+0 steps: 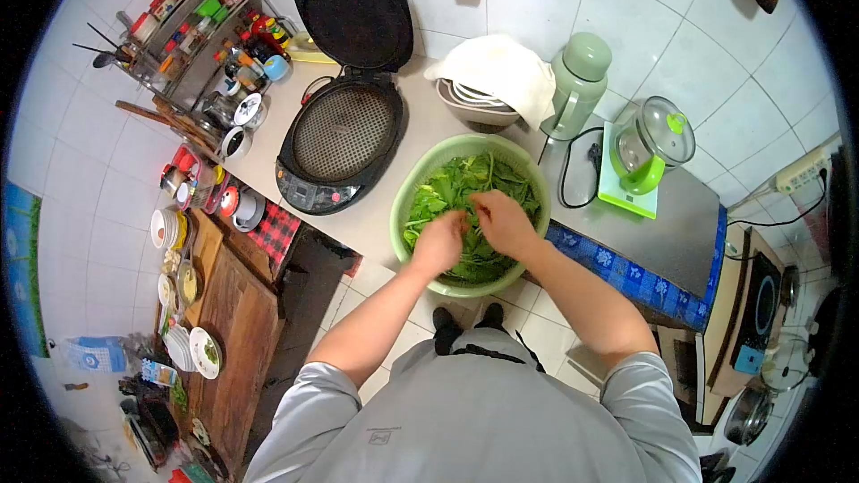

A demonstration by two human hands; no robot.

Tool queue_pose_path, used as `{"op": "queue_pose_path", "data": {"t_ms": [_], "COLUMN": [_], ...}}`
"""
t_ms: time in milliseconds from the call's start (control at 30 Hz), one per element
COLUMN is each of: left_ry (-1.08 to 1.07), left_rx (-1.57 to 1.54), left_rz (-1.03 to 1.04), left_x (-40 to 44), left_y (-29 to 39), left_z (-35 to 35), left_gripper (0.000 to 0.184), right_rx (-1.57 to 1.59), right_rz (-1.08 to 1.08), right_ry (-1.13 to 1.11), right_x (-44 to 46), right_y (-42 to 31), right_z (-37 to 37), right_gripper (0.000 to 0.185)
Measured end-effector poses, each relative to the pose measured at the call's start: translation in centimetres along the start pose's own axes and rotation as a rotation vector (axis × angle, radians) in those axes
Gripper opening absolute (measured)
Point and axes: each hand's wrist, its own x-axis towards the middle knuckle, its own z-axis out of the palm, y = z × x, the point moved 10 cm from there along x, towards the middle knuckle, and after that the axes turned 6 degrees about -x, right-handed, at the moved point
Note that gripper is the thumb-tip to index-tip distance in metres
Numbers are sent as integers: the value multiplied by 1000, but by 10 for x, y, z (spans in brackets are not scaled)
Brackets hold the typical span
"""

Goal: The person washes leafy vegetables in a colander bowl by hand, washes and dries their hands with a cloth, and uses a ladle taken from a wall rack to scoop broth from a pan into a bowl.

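Observation:
A light green plastic basin (403, 148) sits at the front edge of the counter, filled with leafy greens (488, 170) with long stems. Both of my hands are over the basin, close together at the middle of the greens. My left hand (441, 243) has its fingers curled into a pinch on the leafy greens. To its right, my right hand (503, 224) is also closed, thumb and fingers pinched on the greens. Just what piece lies between the fingertips is partly hidden.
Left of the basin stands an open electric griddle (344, 134). Behind are a cloth-covered bowl (479, 107) and a green thermos (580, 80). A glass kettle (653, 139) rests on a green-edged base at right. A wooden table (237, 331) with plates is at left.

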Motion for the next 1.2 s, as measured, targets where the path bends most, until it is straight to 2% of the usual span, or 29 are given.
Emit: {"op": "queue_pose_path", "data": {"t_ms": [67,167,200,300,400,500,600,700,800,900,1000,1100,1200], "left_ry": [114,49,16,-131,-276,-439,-402,-231,114,230,378,442,560], "left_rx": [-910,-1319,-1337,-1466,-1609,-1650,-1605,-1428,-1107,-800,-394,-92,162], "left_rz": [-139,-162,-154,-45,33,109,91,41,-89,-8,162,318,440], "left_x": [13,4,5,-4,-7,-7,-9,-7,0,-1,-11,-26,-43], "left_y": [-37,-34,-40,-24,-9,2,4,-8,-43,-51,-40,-18,-7], "left_z": [-1,-6,-4,-7,-3,4,4,-1,-22,-37,-52,-61,-65], "left_gripper": [33,35,44,53,60,61,63,58,44,31,25,29,39], "right_rx": [35,309,366,564,1139,1281,1161,614,360,-6,-464,-549,-486], "right_rz": [-76,212,268,351,600,573,566,513,380,82,-44,96,152], "right_ry": [100,131,169,-8,-224,-297,-324,-312,-155,202,-186,-438,-360], "right_x": [-11,-15,-15,-11,-19,-15,-15,-17,-8,-6,-17,-25,-24], "right_y": [-10,22,37,56,21,7,21,37,54,24,17,31,19], "right_z": [6,25,29,60,72,87,96,72,46,-7,32,46,23], "right_gripper": [28,30,33,28,20,12,16,23,26,26,24,19,16]}}
